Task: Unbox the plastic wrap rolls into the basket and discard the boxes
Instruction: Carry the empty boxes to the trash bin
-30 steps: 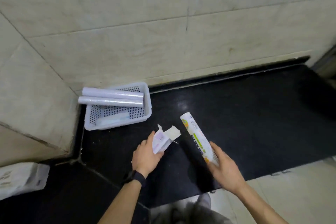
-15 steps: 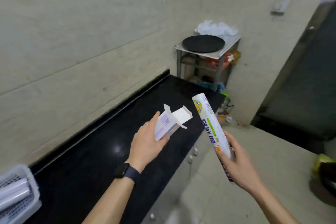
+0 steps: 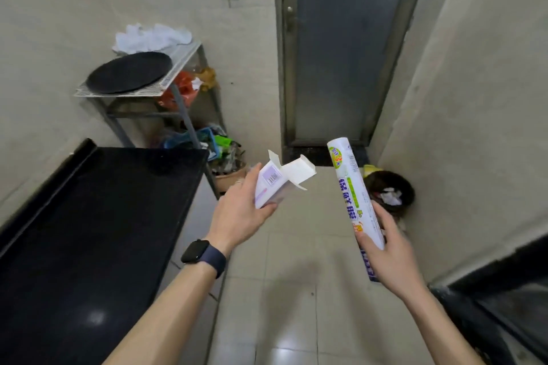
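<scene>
Swung toward the bin [image 3: 388,191], left hand [image 3: 241,210] grips barcoded box [image 3: 271,184], right hand [image 3: 388,249] printed roll [image 3: 353,190].

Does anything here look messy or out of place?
Yes. Crumpled white cloths lie heaped at the back of the metal rack, and colourful clutter is piled on the floor beneath it. The small white cardboard box in the left hand has its flaps hanging open.

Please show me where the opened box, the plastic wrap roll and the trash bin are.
opened box [image 3: 271,184], head view, barcode side.
plastic wrap roll [image 3: 351,187], head view, printed middle.
trash bin [image 3: 407,187], head view, right rim.
</scene>
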`<state>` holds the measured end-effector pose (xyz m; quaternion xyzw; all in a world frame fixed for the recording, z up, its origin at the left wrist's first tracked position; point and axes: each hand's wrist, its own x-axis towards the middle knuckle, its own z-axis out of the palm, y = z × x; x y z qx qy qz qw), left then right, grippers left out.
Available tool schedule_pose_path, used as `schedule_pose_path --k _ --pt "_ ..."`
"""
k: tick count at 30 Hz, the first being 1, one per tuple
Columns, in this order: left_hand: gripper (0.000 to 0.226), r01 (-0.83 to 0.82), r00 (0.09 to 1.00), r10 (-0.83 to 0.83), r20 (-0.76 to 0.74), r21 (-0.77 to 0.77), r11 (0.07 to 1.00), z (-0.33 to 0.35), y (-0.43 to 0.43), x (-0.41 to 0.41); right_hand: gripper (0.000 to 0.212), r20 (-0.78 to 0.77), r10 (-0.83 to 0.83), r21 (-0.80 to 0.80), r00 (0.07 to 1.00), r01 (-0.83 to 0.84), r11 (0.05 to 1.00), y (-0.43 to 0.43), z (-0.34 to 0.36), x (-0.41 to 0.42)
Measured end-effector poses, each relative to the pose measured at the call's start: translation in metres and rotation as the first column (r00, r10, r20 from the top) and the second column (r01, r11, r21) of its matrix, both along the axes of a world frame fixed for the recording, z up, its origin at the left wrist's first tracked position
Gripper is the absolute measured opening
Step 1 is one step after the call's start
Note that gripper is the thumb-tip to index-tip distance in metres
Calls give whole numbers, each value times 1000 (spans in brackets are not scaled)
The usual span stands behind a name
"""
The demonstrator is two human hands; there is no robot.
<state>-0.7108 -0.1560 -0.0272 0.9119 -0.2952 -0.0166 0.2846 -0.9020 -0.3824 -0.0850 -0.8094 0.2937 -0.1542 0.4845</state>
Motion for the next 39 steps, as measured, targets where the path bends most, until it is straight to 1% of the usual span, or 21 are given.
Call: schedule_pose_path --k 4,8,12,14,17,20,23,24,26,28,31,34,35,37,39 --pt "76 116 993 -116 -22 11 993 -20 -60 29 63 -30 -97 40 995 98 994 -42 -12 -2" --pt "71 193 980 -191 -52 34 981 -49 -117 73 61 -108 -198 63 974 206 977 -75 -31 8" --pt "74 293 951 -288 -110 31 956 -82 -181 127 56 -157 -279 42 947 289 956 -102 -48 39" --pt "75 343 933 -334 -134 53 938 -93 -212 153 55 -186 -325 40 927 338 940 -114 -53 56" --pt "72 426 897 -405 -179 105 898 -105 -253 181 57 -202 -403 39 893 418 907 -129 -57 78" --pt "69 465 876 -435 -210 128 876 -115 -294 204 59 -263 -430 70 864 461 884 -145 -65 96" --pt "79 457 873 -395 -286 195 868 -130 -332 222 55 -324 -461 107 826 516 850 -168 -80 116" --pt "79 461 867 -384 -317 219 860 -136 -345 228 54 -346 -472 115 811 536 836 -176 -87 122" --pt "70 449 859 -341 -383 239 861 -148 -371 237 55 -377 -490 130 786 569 812 -196 -103 133" --pt "58 412 840 -275 -467 221 884 -165 -397 245 58 -425 -477 168 769 585 793 -221 -124 145" --pt "51 358 755 -151 -638 209 910 -199 -442 262 56 -510 -425 212 748 588 781 -271 -160 168" --pt "47 283 615 16 -788 240 929 -230 -490 282 51 -600 -336 230 726 559 797 -334 -191 188" --pt "45 260 571 62 -818 253 932 -239 -506 287 50 -631 -298 238 716 545 804 -355 -199 195" --pt "44 231 514 129 -848 282 931 -255 -536 295 50 -671 -232 257 704 514 818 -394 -212 207" --pt "46 227 500 186 -846 335 914 -271 -566 299 51 -683 -185 287 706 493 822 -433 -222 220"
